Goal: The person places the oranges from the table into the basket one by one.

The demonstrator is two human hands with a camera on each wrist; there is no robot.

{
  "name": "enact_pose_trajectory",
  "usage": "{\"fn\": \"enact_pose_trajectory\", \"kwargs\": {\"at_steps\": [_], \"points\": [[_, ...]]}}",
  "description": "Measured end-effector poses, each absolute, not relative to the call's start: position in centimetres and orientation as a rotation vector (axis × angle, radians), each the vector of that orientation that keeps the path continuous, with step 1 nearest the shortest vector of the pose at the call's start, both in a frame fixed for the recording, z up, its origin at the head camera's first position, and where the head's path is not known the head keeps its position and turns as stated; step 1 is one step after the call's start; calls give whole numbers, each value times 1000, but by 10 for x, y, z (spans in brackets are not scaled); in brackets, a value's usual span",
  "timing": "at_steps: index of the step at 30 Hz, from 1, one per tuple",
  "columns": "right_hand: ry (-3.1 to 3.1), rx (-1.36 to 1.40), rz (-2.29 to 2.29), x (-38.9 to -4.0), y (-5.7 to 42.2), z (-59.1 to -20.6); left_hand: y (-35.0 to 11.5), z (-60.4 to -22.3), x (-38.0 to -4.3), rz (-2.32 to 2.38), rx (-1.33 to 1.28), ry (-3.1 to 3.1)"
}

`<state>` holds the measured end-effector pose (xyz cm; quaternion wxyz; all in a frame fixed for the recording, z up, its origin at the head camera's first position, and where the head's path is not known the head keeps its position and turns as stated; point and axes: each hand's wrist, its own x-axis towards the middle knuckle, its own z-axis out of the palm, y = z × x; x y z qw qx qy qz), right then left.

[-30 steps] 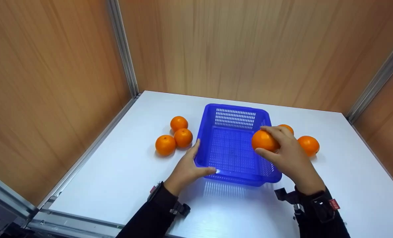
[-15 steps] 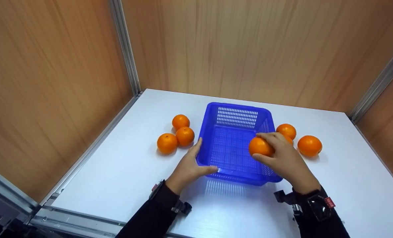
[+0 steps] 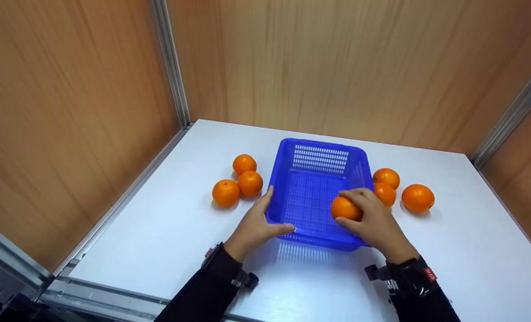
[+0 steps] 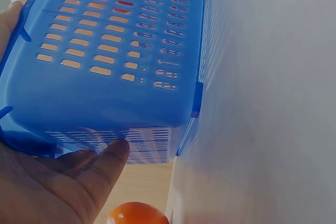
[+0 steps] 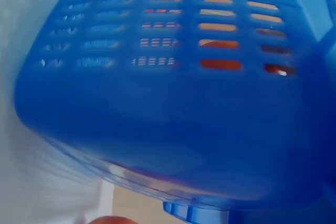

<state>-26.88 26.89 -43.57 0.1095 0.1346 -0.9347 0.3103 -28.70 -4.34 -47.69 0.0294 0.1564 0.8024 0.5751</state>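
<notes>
A blue plastic basket (image 3: 308,192) with slotted walls stands mid-table, its inside showing bare floor. My left hand (image 3: 254,230) grips its near left corner, thumb over the near rim and fingers against the left wall. In the left wrist view, those fingers (image 4: 107,169) lie under the rim outside the slotted basket wall (image 4: 100,98). My right hand (image 3: 375,223) holds an orange (image 3: 345,209) between thumb and fingers, inside the basket outline at its near right part. In the right wrist view, the basket wall (image 5: 184,119) hides this hand; orange colour shows through its slots.
Three oranges (image 3: 250,184) sit in a cluster left of the basket. To its right are two close together (image 3: 386,178) and another orange (image 3: 418,198) slightly apart. Wooden panels (image 3: 319,67) with metal corner posts (image 3: 171,67) enclose the white table (image 3: 158,232).
My right hand has carried the orange left and lower, from over the basket's right rim to inside its outline, uncovering the oranges on the right. The left hand keeps its grip.
</notes>
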Motion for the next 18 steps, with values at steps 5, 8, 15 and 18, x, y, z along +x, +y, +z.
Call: {"fn": "enact_pose_trajectory", "kwargs": {"at_steps": [5,8,15,18], "points": [[-2727,402,884,-269,268,-440,-43,-477,-287,1778,477,2464],[-2742,415,847,-270,268,-441,-43,-477,-288,1785,460,2452],[-2783,432,788,-270,268,-440,-43,-477,-288,1786,446,2452],[-2802,423,774,-270,269,-441,-43,-476,-288,1785,458,2451]]}}
